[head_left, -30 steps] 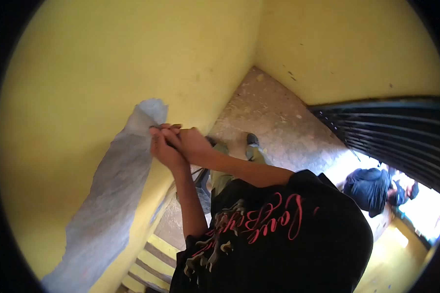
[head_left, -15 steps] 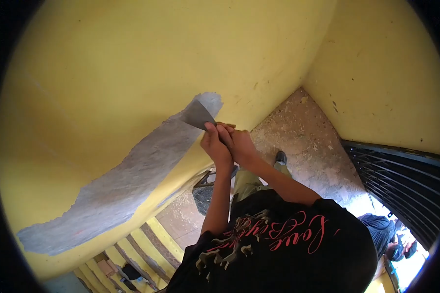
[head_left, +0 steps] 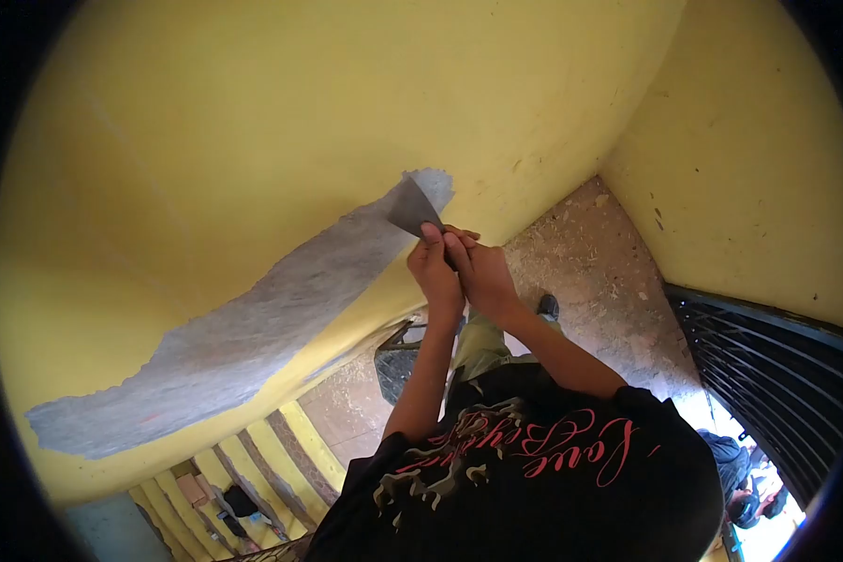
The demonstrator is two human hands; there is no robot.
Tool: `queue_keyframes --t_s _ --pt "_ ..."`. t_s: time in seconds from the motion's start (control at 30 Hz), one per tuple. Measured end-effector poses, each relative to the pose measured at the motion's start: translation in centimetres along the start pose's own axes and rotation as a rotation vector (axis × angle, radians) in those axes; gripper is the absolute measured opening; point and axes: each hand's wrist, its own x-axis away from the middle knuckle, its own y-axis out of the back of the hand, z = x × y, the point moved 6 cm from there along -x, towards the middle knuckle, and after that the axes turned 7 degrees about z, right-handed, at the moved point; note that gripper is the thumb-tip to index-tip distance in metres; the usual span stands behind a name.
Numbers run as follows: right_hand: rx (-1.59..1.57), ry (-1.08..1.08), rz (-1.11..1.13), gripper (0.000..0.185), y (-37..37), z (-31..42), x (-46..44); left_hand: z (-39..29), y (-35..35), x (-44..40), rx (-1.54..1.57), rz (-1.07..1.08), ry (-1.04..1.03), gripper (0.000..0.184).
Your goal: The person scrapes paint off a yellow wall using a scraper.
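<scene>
I am holding a grey scraper (head_left: 408, 208) against or just off the wall, near the upper end of a bare grey strip (head_left: 281, 292); whether its edge is touching, I cannot tell. The fingers of my left hand (head_left: 435, 276) are clamping on its narrow end, with the thumb lying along the base of the blade. My right hand (head_left: 487, 278) is closing on the same end, just beside the left, and between them they are hiding most of the handle. The strip is running down through the yellow wall (head_left: 347, 112), ragged along its edge.

Below my left forearm, a dark chair-like object (head_left: 398, 370) is standing close to the wall, and my arm is partly covering it. Farther to the left, yellow-striped steps (head_left: 295, 445) are carrying a brown block (head_left: 193, 490) and a black item (head_left: 241, 501). My black shirt (head_left: 553, 487) is filling the near view, and one shoe (head_left: 549, 306) is resting on the debris-speckled floor (head_left: 581, 244). On the right, a second yellow wall (head_left: 759, 169) is meeting the first at a corner, a black barred gate (head_left: 768, 370) is standing along its foot, and another person (head_left: 724, 459) is showing near the gate's lower end.
</scene>
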Motion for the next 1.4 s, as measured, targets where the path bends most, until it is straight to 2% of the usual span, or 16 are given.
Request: queue_keyframes --t_s 0.07,0.17,0.37,0.47,0.57,0.6,0.7,0.73,0.87,0.93,1.03,1.1,1.2,1.3,1.33,1.4 --pt "0.022 0.006 -0.097 0.047 0.3 -0.6 -0.4 0.6 -0.5 -0.4 0.037 -0.014 0.031 0.047" --pt "-0.001 -0.016 -0.094 0.047 0.3 0.2 -0.3 -0.6 -0.7 -0.6 0.062 0.023 -0.069 0.046" --pt "0.005 -0.050 -0.085 0.043 0.8 -0.7 -0.7 0.0 -1.3 -0.8 0.076 -0.002 -0.012 0.045" --pt "-0.018 0.032 -0.128 0.041 1.6 1.6 1.0 -1.1 -1.6 0.1 0.143 -0.003 0.015 0.046" --pt "-0.033 0.080 -0.136 0.040 1.3 -0.3 0.6 0.4 -1.4 -0.2 0.131 0.045 -0.014 0.047" --pt "-0.027 0.096 -0.139 0.040 1.0 -0.7 0.2 1.9 -1.1 -0.3 0.158 0.004 0.070 0.047" --pt "0.103 0.128 -0.174 0.040 0.9 -0.3 -0.8 -1.2 -1.5 -0.8 0.084 -0.048 0.053 0.046" --pt "0.070 0.081 -0.149 0.041 1.0 0.5 0.1 -0.9 -1.6 -0.5 0.155 0.007 -0.025 0.044" --pt "0.023 -0.001 -0.101 0.045 1.2 -0.9 0.7 0.0 -1.8 -0.1 0.216 0.081 -0.027 0.044" --pt "0.057 -0.025 -0.100 0.046 1.3 -0.8 -0.1 1.1 -1.7 -0.1 0.167 -0.030 0.115 0.044" --pt "0.141 -0.056 -0.140 0.047 1.3 0.9 1.0 -1.1 -1.9 -0.2 0.197 -0.024 0.028 0.044" --pt "-0.035 0.098 -0.141 0.048 2.4 2.0 1.2 -0.7 -2.1 0.1 0.225 0.030 -0.008 0.043" --pt "0.041 0.007 -0.135 0.049 1.2 -2.3 0.3 0.9 -2.1 0.1 0.335 0.035 0.054 0.042" --pt "0.062 -0.087 -0.113 0.048 0.8 -1.6 0.4 1.4 -1.2 0.2 0.203 -0.103 0.198 0.043" --pt "0.058 -0.103 -0.109 0.048 0.8 -0.6 1.0 0.4 -1.4 0.7 0.238 -0.061 0.124 0.043" --pt "0.011 0.178 -0.243 0.047 2.5 4.1 2.0 -3.7 -2.5 1.5 0.225 0.001 -0.073 0.045"
